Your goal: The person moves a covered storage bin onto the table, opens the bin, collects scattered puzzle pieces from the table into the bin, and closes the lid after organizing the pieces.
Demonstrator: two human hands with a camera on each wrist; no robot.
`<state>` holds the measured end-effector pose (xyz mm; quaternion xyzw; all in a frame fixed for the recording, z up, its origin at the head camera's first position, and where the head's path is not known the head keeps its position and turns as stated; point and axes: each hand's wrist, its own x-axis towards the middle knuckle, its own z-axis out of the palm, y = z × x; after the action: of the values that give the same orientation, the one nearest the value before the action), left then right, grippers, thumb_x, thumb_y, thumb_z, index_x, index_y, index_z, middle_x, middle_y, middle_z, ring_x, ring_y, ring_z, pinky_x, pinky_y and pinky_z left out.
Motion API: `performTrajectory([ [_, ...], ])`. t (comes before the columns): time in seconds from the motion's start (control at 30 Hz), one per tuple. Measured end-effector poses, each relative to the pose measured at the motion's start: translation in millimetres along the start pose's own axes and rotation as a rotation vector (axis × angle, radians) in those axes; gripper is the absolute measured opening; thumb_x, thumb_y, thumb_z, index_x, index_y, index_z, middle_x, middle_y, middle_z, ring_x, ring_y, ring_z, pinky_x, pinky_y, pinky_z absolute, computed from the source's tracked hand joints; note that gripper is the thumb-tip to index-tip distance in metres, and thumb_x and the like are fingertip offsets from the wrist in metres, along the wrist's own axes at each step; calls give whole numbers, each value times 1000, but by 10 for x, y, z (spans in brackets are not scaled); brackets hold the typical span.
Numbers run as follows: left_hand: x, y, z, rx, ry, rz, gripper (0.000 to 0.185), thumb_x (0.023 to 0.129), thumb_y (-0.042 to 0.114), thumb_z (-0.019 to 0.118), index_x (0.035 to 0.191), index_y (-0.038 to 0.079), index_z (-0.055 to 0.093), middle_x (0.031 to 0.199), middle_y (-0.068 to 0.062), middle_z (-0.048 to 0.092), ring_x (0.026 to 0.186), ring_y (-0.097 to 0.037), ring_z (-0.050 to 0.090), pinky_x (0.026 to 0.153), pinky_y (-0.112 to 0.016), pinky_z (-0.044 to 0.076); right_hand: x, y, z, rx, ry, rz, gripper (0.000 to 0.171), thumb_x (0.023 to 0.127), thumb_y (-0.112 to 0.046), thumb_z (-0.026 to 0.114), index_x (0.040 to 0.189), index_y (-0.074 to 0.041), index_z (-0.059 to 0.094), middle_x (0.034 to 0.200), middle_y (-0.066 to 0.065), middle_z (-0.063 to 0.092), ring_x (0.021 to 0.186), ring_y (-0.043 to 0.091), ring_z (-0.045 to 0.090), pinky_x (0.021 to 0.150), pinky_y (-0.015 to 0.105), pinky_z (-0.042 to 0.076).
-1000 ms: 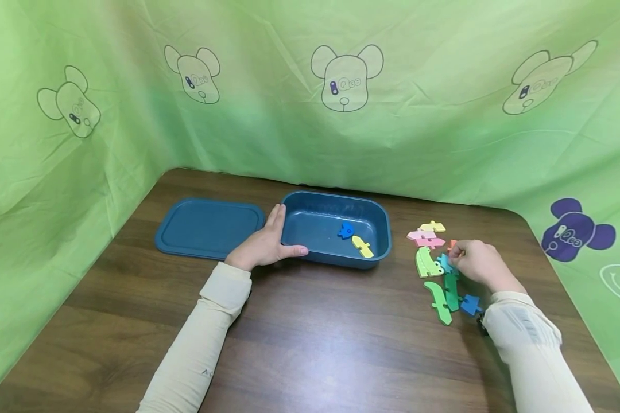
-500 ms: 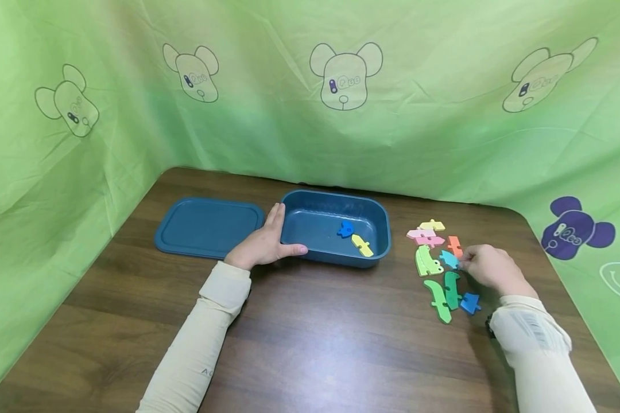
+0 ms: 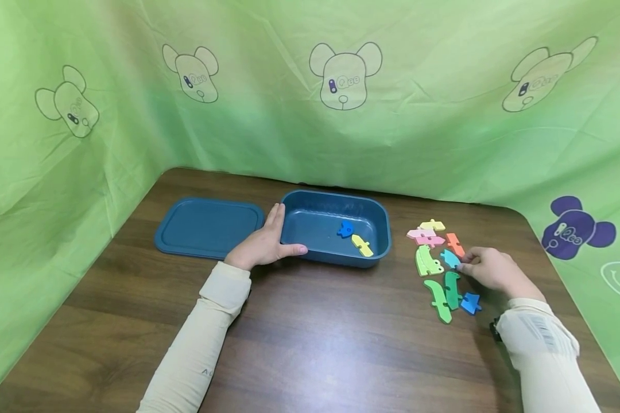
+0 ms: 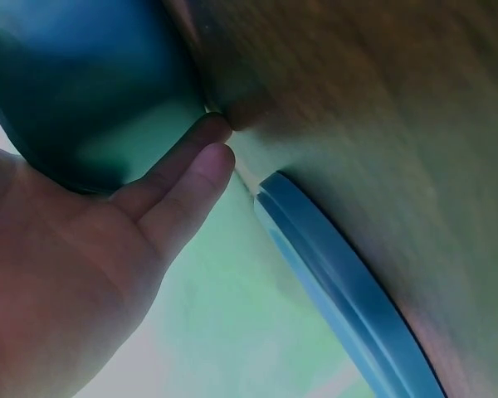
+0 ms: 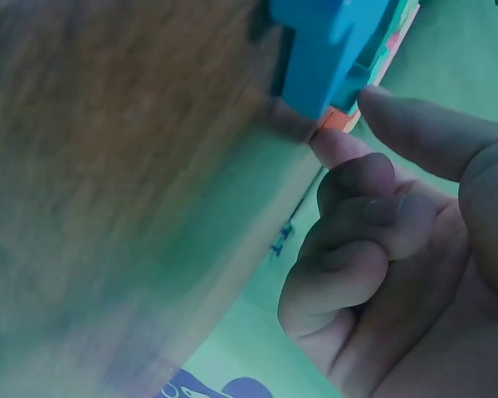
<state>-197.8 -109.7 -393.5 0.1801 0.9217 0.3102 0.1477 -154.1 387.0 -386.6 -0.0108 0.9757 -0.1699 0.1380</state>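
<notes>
Two hands work on the counter (image 3: 310,338): the left hand (image 3: 262,245) rests flat against the blue box (image 3: 336,195), the right hand (image 3: 488,269) pinches a teal piece (image 3: 449,258) beside the box.

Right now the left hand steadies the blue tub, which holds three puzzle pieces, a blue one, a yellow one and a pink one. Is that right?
Not quite. The head view shows only two pieces in the blue tub: a blue piece and a yellow piece. The left hand does steady it.

lid (image 3: 209,227) left of box (image 3: 336,252)
</notes>
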Motion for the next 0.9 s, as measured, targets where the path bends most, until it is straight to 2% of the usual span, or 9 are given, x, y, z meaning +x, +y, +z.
performTrajectory([
  [0.13, -4, -9, 6, 0, 1, -5, 123, 86, 70, 65, 161, 13, -14, 168, -8, -15, 117, -38, 61, 81, -40, 53, -5, -13, 0, 1, -20, 4, 32, 95, -22, 69, 110, 6, 65, 98, 22, 65, 93, 44, 57, 77, 60, 45],
  [0.27, 1, -14, 6, 2, 4, -6, 123, 86, 70, 65, 161, 13, -15, 168, -8, -16, 113, -38, 63, 79, -39, 53, -3, -31, 25, -25, 9, -16, 22, 94, -18, 70, 100, 4, 66, 90, 18, 65, 86, 40, 56, 74, 57, 45],
  [0.43, 5, -6, 2, 5, -1, 2, 123, 87, 69, 65, 161, 12, -15, 167, -8, -16, 118, -40, 60, 83, -41, 53, 0, -43, 42, -61, 43, -29, 18, 95, -14, 68, 97, 4, 65, 87, 17, 65, 83, 38, 58, 73, 57, 46],
  [0.67, 0, 6, -5, -4, -1, 4, 123, 87, 69, 66, 161, 12, -14, 167, -6, -17, 124, -40, 56, 88, -42, 51, 23, -61, 23, -81, 38, -24, 20, 94, -16, 68, 98, 4, 64, 87, 17, 65, 82, 39, 57, 74, 58, 45],
  [0.9, -2, 0, -3, -5, 1, 4, 123, 87, 69, 66, 161, 11, -13, 168, -11, -14, 125, -40, 55, 94, -44, 49, 31, -43, 50, -100, 93, -56, 17, 93, -12, 67, 98, 4, 66, 87, 17, 66, 82, 38, 59, 74, 59, 46],
])
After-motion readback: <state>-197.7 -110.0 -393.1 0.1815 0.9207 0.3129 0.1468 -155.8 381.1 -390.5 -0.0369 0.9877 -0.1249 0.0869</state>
